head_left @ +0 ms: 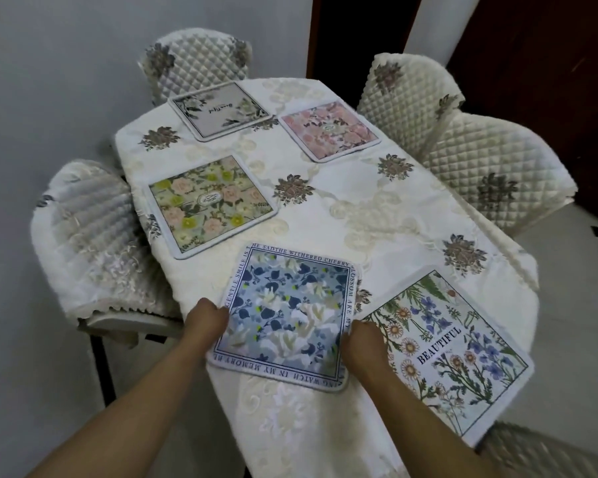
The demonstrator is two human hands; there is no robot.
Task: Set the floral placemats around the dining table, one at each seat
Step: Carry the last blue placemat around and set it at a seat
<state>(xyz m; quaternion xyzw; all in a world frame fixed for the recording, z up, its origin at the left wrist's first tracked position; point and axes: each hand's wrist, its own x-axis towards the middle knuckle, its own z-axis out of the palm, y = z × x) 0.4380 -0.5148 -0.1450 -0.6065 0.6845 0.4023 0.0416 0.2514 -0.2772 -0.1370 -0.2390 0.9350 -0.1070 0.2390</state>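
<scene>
A blue-and-white floral placemat (285,315) with a lettered border lies near the table's front edge. My left hand (206,322) grips its left edge and my right hand (361,343) grips its right edge. To its right lies a wildflower placemat (463,343) printed "BEAUTIFUL", reaching the table's right front corner. A green-and-pink rose placemat (211,201) lies at the left side. A pink placemat (328,131) and a grey placemat (220,110) lie at the far end.
The table (377,208) wears a cream embroidered cloth. Quilted cream chairs stand at the left (90,236), the far end (195,60) and the right (480,167), with another chair back (539,450) at bottom right. A grey wall runs close along the left.
</scene>
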